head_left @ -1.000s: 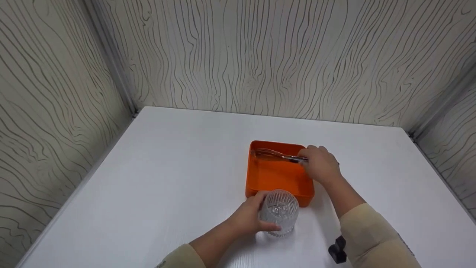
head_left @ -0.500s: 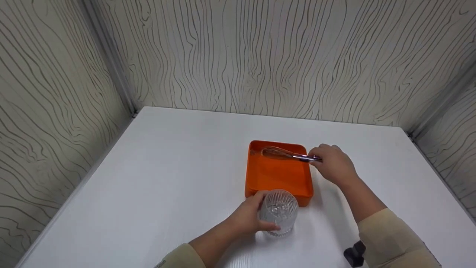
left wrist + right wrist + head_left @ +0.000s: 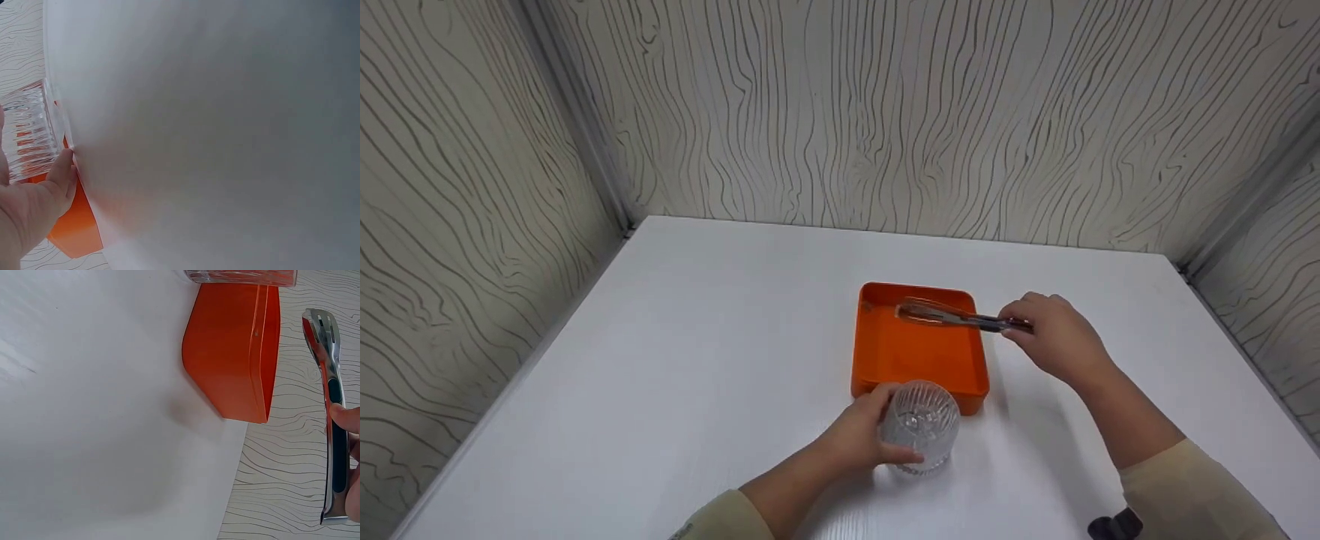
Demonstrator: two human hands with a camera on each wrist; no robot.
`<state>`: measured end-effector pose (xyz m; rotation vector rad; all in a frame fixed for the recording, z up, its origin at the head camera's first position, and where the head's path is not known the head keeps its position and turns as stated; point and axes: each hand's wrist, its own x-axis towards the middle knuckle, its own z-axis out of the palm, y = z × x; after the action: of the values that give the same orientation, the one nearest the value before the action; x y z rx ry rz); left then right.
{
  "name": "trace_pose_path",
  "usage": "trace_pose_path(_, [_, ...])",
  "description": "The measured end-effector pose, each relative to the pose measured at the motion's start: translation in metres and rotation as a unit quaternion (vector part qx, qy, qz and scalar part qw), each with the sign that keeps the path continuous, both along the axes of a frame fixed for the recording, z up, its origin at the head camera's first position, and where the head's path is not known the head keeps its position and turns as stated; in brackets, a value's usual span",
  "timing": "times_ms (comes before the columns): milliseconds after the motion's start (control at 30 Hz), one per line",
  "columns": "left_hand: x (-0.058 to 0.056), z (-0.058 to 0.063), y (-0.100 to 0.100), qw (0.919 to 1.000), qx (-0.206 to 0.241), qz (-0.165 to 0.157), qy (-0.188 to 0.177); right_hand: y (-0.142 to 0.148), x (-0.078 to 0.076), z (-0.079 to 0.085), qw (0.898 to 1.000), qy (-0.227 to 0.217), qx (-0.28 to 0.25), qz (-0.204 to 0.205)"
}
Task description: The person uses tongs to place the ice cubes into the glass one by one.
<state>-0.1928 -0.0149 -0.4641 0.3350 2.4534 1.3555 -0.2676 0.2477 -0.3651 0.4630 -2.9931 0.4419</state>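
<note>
My left hand (image 3: 856, 435) grips a ribbed clear glass (image 3: 922, 427), thumb on the near side and fingers behind it. The glass stands upright on the white table, right at the near wall of an orange square box (image 3: 915, 352). In my right hand (image 3: 1057, 334) are metal tongs (image 3: 949, 315), held by the handle. The right wrist view shows the slotted heads and dark grip strips of the tongs (image 3: 336, 422), raised above the box rim. Their heads overlap the inside of the box in the head view.
The white table (image 3: 720, 337) carries the box and glass. Wood-grain patterned panels (image 3: 840, 112) stand behind it and along both sides. A black device (image 3: 1116, 525) sits at my right forearm.
My right hand has moved to the right with the tongs, drawing their heads away from the box's left wall. My left hand and the glass have stayed in place.
</note>
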Motion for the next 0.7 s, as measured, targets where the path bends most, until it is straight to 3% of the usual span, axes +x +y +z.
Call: trace_pose_path(700, [0.001, -0.001, 0.002, 0.9998, 0.002, 0.013, -0.015, 0.024, 0.043, 0.015, 0.995, 0.072, -0.020, 0.072])
